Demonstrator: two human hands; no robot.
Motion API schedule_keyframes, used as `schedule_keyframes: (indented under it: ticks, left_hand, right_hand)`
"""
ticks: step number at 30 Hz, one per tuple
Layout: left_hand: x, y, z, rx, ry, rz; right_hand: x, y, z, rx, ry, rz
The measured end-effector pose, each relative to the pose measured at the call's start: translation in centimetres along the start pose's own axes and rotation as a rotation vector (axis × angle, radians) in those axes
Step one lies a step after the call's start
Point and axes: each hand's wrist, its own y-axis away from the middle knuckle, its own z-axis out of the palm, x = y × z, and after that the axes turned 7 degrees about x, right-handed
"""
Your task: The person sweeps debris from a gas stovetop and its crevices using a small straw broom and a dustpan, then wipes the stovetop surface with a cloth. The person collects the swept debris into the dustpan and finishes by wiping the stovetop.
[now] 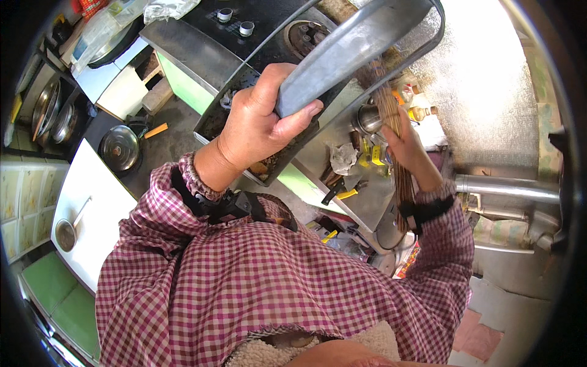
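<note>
My left hand [263, 117] grips the broad grey handle [344, 59] that rises over a long dark dustpan-like pan [268, 179]. Dark debris and some brownish scraps lie in the pan. On the right, my right hand [406, 142] is closed around a brown broom of thin twigs or bristles [390, 108], slightly blurred. The broom's upper end is beside the far part of the grey handle; its other end runs down past my right wrist. Part of the pan is hidden behind my left hand and the handle.
A stove with a round burner [306, 37] and two knobs lies ahead. A metal counter [367, 206] at right holds a knife [333, 191], a metal pot [369, 118] and bottles. At left are a lidded pan [119, 147] and a ladle [66, 234] on a white surface.
</note>
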Motion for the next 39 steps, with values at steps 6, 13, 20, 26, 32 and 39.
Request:
schedule_keyframes:
  ticks: [6,13,20,26,32,39]
  left_hand:
    - [0.1,0.1,0.0,-0.008,-0.02,-0.004]
    - [0.1,0.2,-0.4,-0.048,-0.017,-0.026]
    - [-0.3,0.4,-0.3,-0.046,0.017,-0.012]
    - [-0.7,0.4,-0.3,-0.03,0.031,0.048]
    - [-0.9,0.4,0.0,-0.017,-0.006,0.009]
    - [-1.0,0.4,0.5,0.007,0.033,0.003]
  right_hand:
    - [2.5,-2.3,4.8,-0.162,0.094,0.003]
    - [0.4,3.6,2.0,-0.142,0.013,-0.108]
    - [2.2,-2.4,3.9,-0.065,0.275,0.003]
    - [1.4,3.6,4.0,-0.14,0.048,-0.137]
    - [1.6,0.5,1.5,0.065,0.221,-0.125]
    - [2.6,2.0,4.0,-0.196,0.03,-0.138]
